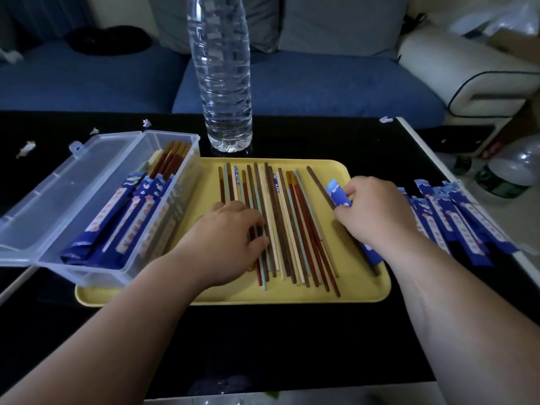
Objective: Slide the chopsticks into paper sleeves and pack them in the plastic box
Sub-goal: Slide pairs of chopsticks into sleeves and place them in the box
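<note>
Hands curled on chopsticks, sleeve

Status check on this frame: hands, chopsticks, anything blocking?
Left hand on loose chopsticks in yellow tray. Right hand grips blue paper sleeve, dark chopstick partly in. Plastic box open, partly filled. Nothing blocking.

One wide-angle view, worn on the head, faces forward and steeply down along both forearms. It sits close above the left hand and right hand. A blue sofa fills the far background beyond the fingertips.
</note>
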